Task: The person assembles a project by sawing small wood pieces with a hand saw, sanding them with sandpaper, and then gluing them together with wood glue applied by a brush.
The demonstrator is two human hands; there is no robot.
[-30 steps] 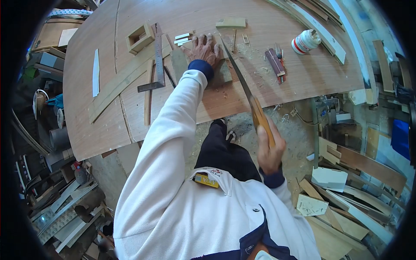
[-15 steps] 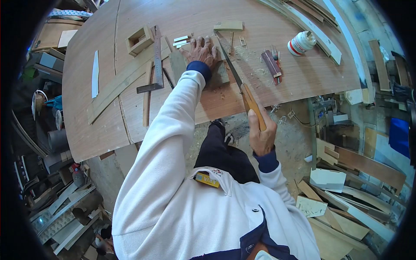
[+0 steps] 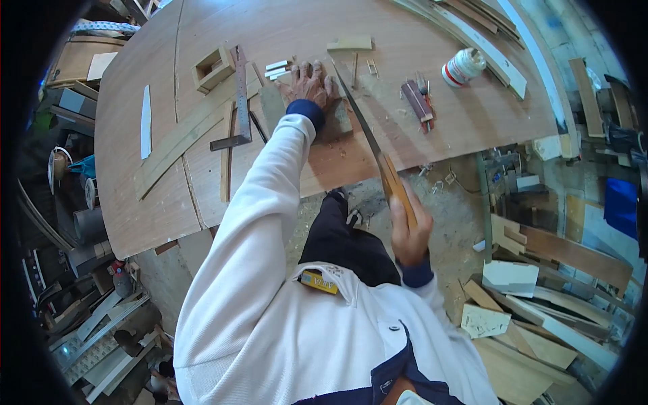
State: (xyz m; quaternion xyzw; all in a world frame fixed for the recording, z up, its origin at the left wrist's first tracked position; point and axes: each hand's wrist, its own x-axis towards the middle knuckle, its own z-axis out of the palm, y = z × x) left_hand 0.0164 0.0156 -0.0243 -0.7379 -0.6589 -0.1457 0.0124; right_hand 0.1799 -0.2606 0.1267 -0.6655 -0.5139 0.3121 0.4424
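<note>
My left hand [image 3: 310,88] lies flat with its fingers apart, pressing on a piece of wood [image 3: 339,123] on the workbench. In my right hand [image 3: 412,233] is a handsaw [image 3: 368,131], gripped by its wooden handle just off the bench's front edge. The long dark blade slants up and left, alongside the right side of the wood. Sawdust lies around the blade. Small white-edged wood strips [image 3: 277,68] sit just beyond my left fingers.
A metal try square [image 3: 241,101], an open wooden box [image 3: 214,69] and a long board [image 3: 182,145] lie at left on the workbench [image 3: 270,27]. Toward the right are a brown block [image 3: 417,101] with pencils and a white glue bottle [image 3: 464,67]. Offcuts [image 3: 540,337] are piled at lower right.
My right hand has drawn the handsaw back toward my body, so more blade shows past the bench edge. My left hand stays on the wood. The whole view has shifted slightly.
</note>
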